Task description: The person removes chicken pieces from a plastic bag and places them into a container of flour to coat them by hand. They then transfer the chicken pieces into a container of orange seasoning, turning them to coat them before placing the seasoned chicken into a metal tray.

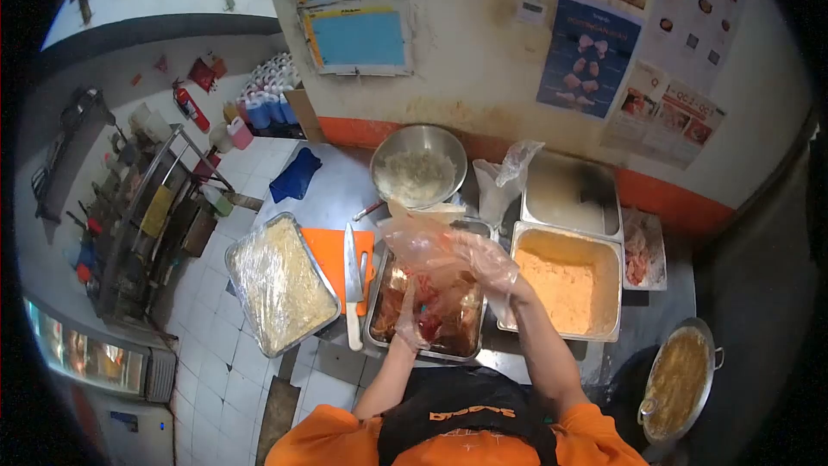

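Note:
Both my hands wear clear plastic gloves and are over a metal tray [473, 347] at the centre of the counter. My right hand [487, 263] is closed on the upper part of a clear plastic bag [416, 235], pinkish and tilted over the tray. Lower down, my left hand [411, 321] holds the side of the bag; its fingers are partly hidden by plastic. Dark red, wet-looking meat [431, 324] lies in the tray below. To the left, a knife [352, 272] with a white handle rests on an orange cutting board [323, 246].
A film-wrapped tray [280, 289] of pale crumbs stands left. Behind is a steel bowl [445, 142] with white contents. To the right are a deep pan [565, 328] of orange powder, a steel pan [569, 194], a meat container [657, 280] and a large wok [697, 414] of brownish liquid.

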`<control>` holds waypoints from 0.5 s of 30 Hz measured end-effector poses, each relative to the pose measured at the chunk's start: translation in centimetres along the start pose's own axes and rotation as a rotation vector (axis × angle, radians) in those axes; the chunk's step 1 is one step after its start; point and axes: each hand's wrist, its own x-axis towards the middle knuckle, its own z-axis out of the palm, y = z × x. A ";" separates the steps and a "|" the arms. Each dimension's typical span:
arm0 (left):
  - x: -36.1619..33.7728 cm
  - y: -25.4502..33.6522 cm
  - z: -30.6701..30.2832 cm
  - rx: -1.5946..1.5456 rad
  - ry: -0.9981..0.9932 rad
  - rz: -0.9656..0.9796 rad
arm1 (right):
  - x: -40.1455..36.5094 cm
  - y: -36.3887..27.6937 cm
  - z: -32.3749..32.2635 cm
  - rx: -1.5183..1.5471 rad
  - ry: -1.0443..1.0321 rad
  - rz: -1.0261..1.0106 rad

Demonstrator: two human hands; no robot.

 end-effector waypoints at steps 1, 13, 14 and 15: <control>0.2 0.5 -1.1 -0.031 -0.058 -0.017 | -0.7 0.0 -1.6 0.121 -0.101 0.074; -0.3 2.3 2.9 0.512 0.284 0.332 | 2.0 3.3 -3.2 -0.913 -0.525 0.022; -0.6 2.2 3.2 0.505 0.289 0.336 | 1.4 5.2 -3.4 -0.658 -0.398 0.011; -1.1 2.3 5.0 0.568 0.291 0.392 | 0.9 6.5 -3.5 -0.406 -0.269 -0.002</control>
